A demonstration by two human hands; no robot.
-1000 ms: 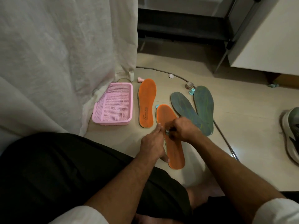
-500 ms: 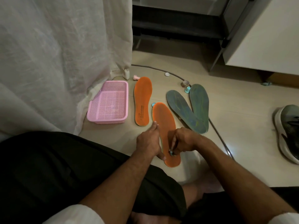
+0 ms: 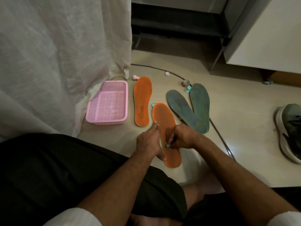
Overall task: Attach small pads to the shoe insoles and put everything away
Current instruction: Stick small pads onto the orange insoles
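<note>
Two orange insoles lie on the floor: one [image 3: 142, 101] farther back beside the basket, one [image 3: 164, 119] nearer me. My left hand [image 3: 149, 142] rests on the near insole's left edge, its fingers stretched along the edge and its thumb on the floor. My right hand [image 3: 182, 137] pinches a small teal pad [image 3: 167, 146] and holds it against the middle of that insole. Another teal pad [image 3: 153, 104] lies at the insole's toe. Two grey-green insoles [image 3: 187, 110] cross each other to the right.
A pink mesh basket [image 3: 108, 104] stands at the left by the white curtain [image 3: 57, 62]. A pink piece [image 3: 136, 77], a white cap [image 3: 167, 73], a tape roll [image 3: 185, 82] and a teal piece [image 3: 188, 89] lie near a cable [image 3: 218, 132]. A grey shoe [image 3: 291, 129] lies at right.
My right hand has carried the small teal pad down the near orange insole toward its middle, then back up slightly. My left hand stays on the insole's left edge.
</note>
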